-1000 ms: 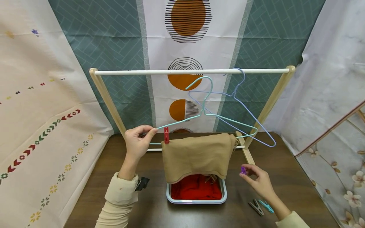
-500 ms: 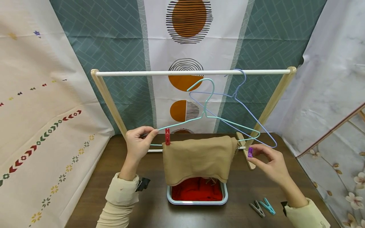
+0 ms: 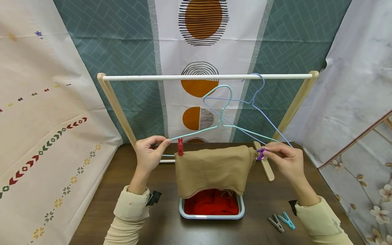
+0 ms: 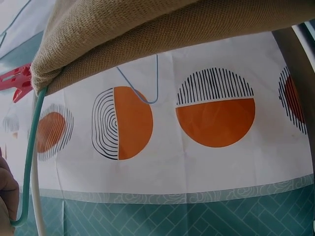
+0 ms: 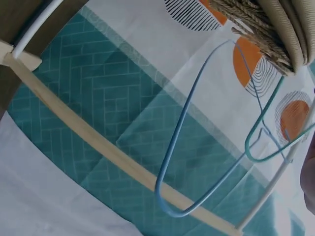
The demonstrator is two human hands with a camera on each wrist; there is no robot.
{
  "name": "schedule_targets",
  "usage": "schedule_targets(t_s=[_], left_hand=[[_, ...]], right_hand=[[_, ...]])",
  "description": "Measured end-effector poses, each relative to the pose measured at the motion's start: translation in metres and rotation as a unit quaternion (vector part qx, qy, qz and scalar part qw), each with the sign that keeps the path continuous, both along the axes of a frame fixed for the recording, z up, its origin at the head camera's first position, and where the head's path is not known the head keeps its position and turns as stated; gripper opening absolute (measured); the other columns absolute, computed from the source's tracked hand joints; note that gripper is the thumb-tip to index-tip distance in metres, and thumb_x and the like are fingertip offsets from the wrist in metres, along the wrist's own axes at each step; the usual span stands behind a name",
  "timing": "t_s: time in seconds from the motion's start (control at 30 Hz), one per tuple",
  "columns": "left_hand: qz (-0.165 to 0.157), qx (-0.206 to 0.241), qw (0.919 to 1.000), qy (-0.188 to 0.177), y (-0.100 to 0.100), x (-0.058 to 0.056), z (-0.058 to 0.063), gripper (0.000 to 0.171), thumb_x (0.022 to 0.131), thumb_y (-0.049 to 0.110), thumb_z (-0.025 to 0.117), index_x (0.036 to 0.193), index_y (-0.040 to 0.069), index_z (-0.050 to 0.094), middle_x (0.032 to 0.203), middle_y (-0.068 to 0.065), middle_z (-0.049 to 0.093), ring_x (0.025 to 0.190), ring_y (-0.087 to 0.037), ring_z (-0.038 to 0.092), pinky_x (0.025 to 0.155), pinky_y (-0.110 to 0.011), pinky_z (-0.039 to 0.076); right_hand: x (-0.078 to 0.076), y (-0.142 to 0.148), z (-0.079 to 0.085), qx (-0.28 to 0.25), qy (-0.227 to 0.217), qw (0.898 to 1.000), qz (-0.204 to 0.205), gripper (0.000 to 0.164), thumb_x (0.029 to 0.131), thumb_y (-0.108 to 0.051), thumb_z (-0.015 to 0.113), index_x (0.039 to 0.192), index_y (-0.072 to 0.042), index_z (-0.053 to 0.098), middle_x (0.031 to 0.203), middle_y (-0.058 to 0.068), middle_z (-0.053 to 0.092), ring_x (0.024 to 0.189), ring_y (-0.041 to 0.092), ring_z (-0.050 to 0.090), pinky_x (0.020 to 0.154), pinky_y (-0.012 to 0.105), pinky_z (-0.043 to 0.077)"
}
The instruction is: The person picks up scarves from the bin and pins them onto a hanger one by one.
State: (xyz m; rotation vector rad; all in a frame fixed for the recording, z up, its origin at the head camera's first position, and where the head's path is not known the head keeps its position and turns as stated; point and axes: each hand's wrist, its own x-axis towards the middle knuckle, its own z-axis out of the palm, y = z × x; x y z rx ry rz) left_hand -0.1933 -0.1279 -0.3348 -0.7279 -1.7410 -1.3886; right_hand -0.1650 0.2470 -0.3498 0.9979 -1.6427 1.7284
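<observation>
My left hand (image 3: 150, 151) pinches the left end of a mint-green clothes hanger (image 3: 196, 131). Folded over the hanger's lower bar hangs a tan fringed cloth (image 3: 214, 170), maybe a scarf. A red clothespin (image 3: 180, 147) clips it at the left end; the left wrist view also shows this clothespin (image 4: 17, 81) at the cloth's corner. My right hand (image 3: 286, 160) pinches a purple clothespin (image 3: 260, 154) right at the cloth's fringed right end. In the right wrist view, the fringe (image 5: 253, 32) hangs beside the green hanger's curved end (image 5: 253, 152).
A blue hanger (image 3: 269, 119) hangs from the white rod (image 3: 171, 78) of a wooden-legged rack behind. Below the cloth stands a tray (image 3: 211, 216) holding red fabric (image 3: 211, 204). A grey clothespin (image 3: 276, 223) and a turquoise clothespin (image 3: 287, 220) lie at the table's right.
My right hand has risen from over the table with the purple clothespin, then moved left to the cloth's right end. My left hand keeps its place on the green hanger.
</observation>
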Motion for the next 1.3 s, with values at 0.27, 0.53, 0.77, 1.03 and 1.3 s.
schedule_targets(t_s=[0.27, 0.53, 0.77, 1.03, 1.3], left_hand=[[-0.008, 0.005, 1.0000, 0.003, 0.000, 0.001, 0.000, 0.011, 0.064, -0.016, 0.071, 0.064, -0.007, 0.065, 0.055, -0.009, 0.059, 0.043, -0.003, 0.037, 0.040, -0.016, 0.029], [-0.014, 0.018, 0.9997, 0.004, -0.002, 0.000, -0.001, 0.011, 0.070, -0.006, 0.073, 0.064, -0.006, 0.064, 0.055, -0.006, 0.059, 0.042, -0.004, 0.035, 0.040, -0.017, 0.026], [-0.014, 0.023, 0.9997, 0.001, -0.003, 0.000, 0.000, 0.012, 0.071, -0.005, 0.073, 0.063, -0.006, 0.064, 0.055, -0.004, 0.059, 0.041, -0.004, 0.033, 0.040, -0.018, 0.026], [-0.003, 0.014, 0.9999, -0.006, -0.004, 0.002, -0.001, 0.010, 0.067, -0.012, 0.073, 0.064, -0.006, 0.064, 0.055, -0.007, 0.059, 0.042, -0.004, 0.035, 0.040, -0.017, 0.027], [-0.003, 0.004, 1.0000, -0.001, -0.006, 0.003, 0.000, 0.013, 0.063, -0.018, 0.070, 0.064, -0.007, 0.065, 0.055, -0.014, 0.059, 0.042, -0.004, 0.036, 0.040, -0.017, 0.028]], right_hand=[[-0.008, -0.011, -0.002, 0.143, 0.018, 0.977, -0.157, 0.025, 0.060, 0.026, 0.066, 0.078, 0.009, 0.068, 0.081, 0.016, 0.068, 0.077, 0.004, 0.063, 0.053, 0.011, 0.043], [-0.007, -0.006, -0.011, 0.265, 0.085, 0.926, -0.256, 0.029, 0.075, -0.004, 0.071, 0.102, 0.006, 0.066, 0.087, 0.014, 0.068, 0.071, 0.018, 0.064, 0.061, 0.012, 0.045], [0.003, -0.006, -0.003, 0.194, 0.115, 0.942, -0.248, 0.027, 0.088, -0.016, 0.060, 0.088, 0.010, 0.068, 0.081, 0.020, 0.066, 0.086, 0.000, 0.060, 0.074, 0.011, 0.043], [0.007, -0.006, 0.021, 0.147, 0.159, 0.927, -0.306, 0.046, 0.086, -0.034, 0.061, 0.078, 0.011, 0.066, 0.068, 0.019, 0.060, 0.072, 0.010, 0.054, 0.070, 0.011, 0.037], [-0.017, 0.021, 0.009, 0.278, 0.083, 0.919, -0.267, 0.034, 0.086, -0.029, 0.062, 0.096, 0.003, 0.067, 0.100, 0.016, 0.062, 0.096, 0.021, 0.054, 0.078, 0.017, 0.035]])
